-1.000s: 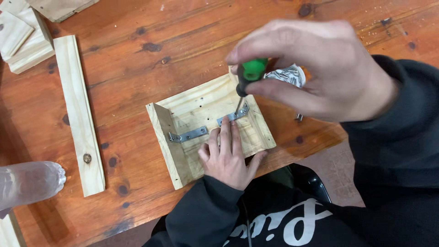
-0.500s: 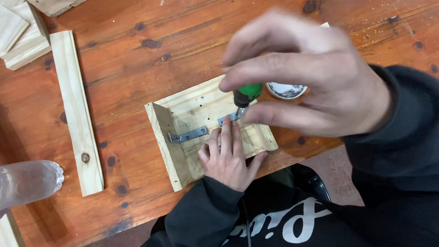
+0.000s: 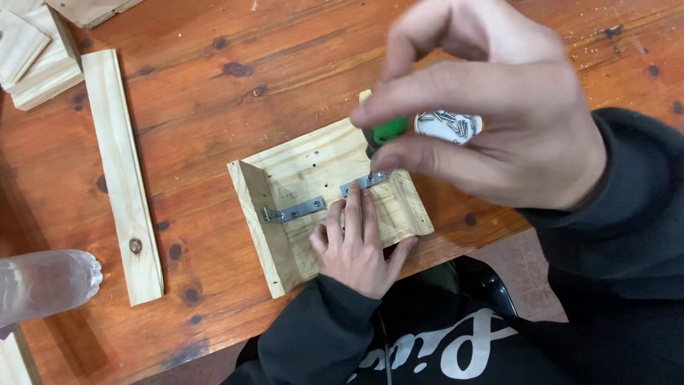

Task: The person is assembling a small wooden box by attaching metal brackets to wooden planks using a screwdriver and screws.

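Observation:
A small pine box frame lies on the reddish wooden table. Two flat metal brackets sit across its board. My left hand presses flat on the board, its fingers beside the right-hand bracket. My right hand is close to the camera and blurred, with its fingers closed on a green-handled screwdriver that stands over the right bracket's end.
A round container of screws shows behind my right hand. A long pine slat lies at the left, with more wood offcuts at the top left. A clear plastic bottle pokes in at the lower left.
My right hand has shifted on the screwdriver handle and now covers most of it. My left hand stays on the board, and the frame has not moved.

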